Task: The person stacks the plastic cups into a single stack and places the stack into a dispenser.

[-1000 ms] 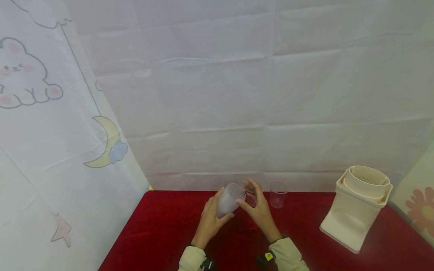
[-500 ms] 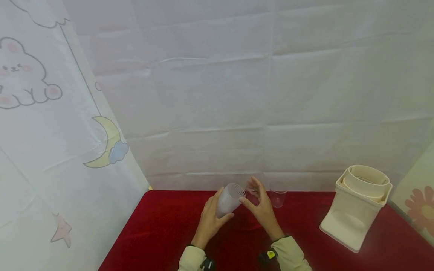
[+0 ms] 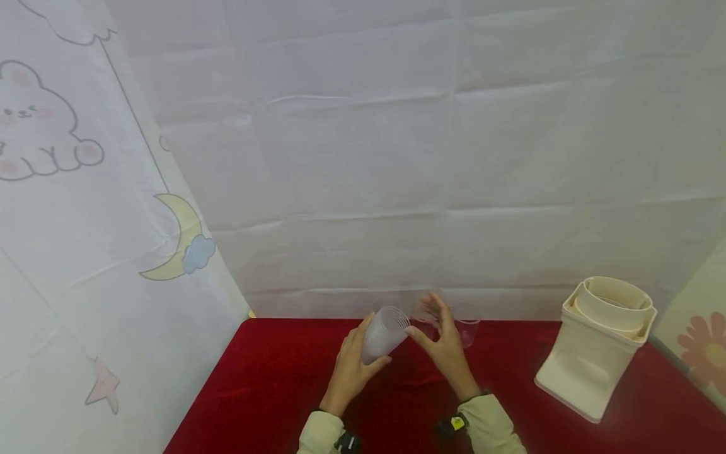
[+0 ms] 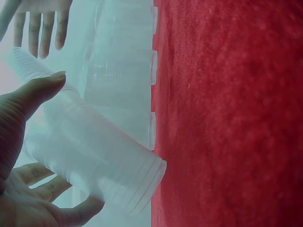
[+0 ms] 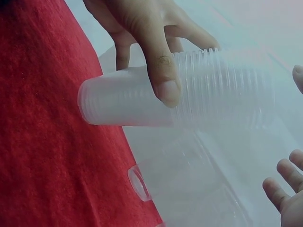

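Observation:
My left hand (image 3: 347, 372) grips a tilted stack of nested clear plastic cups (image 3: 379, 343), the ribbed rims facing right. In the right wrist view the left thumb and fingers curl round the middle of the cup stack (image 5: 128, 97). Just right of the rims is my right hand (image 3: 445, 347), its fingers spread and holding nothing; the right wrist view shows a gap between this hand (image 5: 289, 189) and the stack. Behind the right hand stand single clear cups, one cup (image 3: 468, 333) partly covered by it. Three cup bases show in the left wrist view, including a nearer cup (image 4: 152, 130).
A cream plastic container (image 3: 590, 359) with a round opening on top stands at the right of the table. Red cloth (image 3: 272, 366) covers the tabletop. A pale wall sheet (image 3: 351, 189) rises directly behind the table's far edge.
My right hand has drifted slightly right and away from the stack's rims, now overlapping the rightmost standing cup. The left hand and its cup stack have stayed nearly still.

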A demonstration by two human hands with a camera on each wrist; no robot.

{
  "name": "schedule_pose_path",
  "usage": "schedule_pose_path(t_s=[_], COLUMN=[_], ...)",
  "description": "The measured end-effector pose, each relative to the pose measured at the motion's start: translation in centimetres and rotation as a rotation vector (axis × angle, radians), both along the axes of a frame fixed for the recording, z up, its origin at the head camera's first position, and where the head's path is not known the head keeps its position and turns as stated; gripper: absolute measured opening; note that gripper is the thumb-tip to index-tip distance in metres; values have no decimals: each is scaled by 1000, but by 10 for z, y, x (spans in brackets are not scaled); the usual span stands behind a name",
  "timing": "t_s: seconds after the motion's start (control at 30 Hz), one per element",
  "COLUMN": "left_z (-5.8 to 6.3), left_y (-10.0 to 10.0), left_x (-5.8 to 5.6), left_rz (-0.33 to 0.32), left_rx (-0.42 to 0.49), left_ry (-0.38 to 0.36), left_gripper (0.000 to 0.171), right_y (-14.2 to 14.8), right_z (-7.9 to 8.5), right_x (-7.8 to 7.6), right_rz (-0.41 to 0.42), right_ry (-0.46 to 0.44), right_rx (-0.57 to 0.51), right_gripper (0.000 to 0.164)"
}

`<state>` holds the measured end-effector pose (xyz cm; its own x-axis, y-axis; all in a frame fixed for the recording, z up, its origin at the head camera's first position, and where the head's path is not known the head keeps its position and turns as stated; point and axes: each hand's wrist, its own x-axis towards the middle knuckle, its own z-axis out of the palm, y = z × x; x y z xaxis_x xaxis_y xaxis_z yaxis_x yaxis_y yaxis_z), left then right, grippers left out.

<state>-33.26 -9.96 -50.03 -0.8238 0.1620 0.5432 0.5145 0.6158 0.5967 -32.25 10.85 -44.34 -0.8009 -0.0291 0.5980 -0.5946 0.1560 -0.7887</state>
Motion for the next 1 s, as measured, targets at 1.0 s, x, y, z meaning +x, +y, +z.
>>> schedule_pose_path(t_s=[1.0], left_z=[1], left_y=[0], left_x=[0], left_rz=[-3], left_rx=[22], left_ry=[-9], left_gripper=[88], right_y=[25], right_z=[2], right_x=[-6], right_rz=[-53], right_ry=[29], right_rx=[-32], right_gripper=[84])
